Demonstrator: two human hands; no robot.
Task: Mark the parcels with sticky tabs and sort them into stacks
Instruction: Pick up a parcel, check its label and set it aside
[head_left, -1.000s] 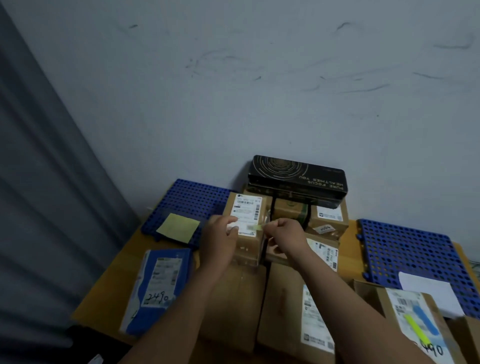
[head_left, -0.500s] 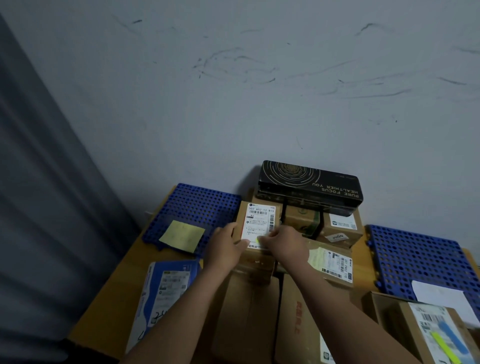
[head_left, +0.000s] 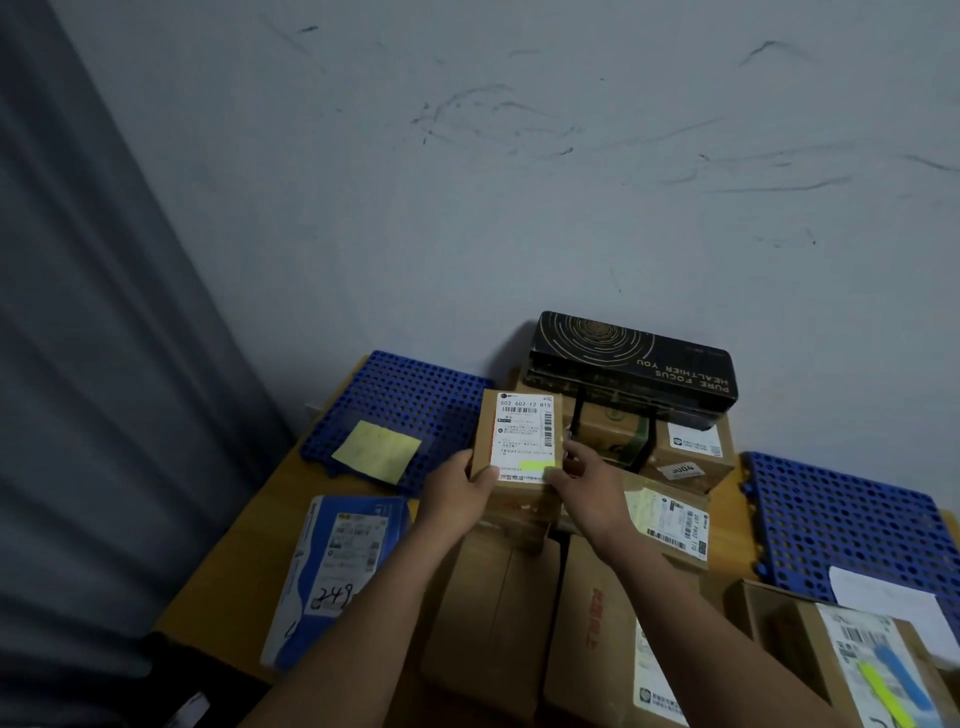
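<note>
Since a moment ago my right hand has slid toward three o'clock, baring the fluorescent green sticky tab on the small brown cardboard parcel (light, stiff, I judge) at twelve o'clock, which it and my left hand sensibly clasp by the near corners.

A scuffed wall fills the top; a grey curtain hangs left. Blue perforated mats lie on the wooden table.
</note>
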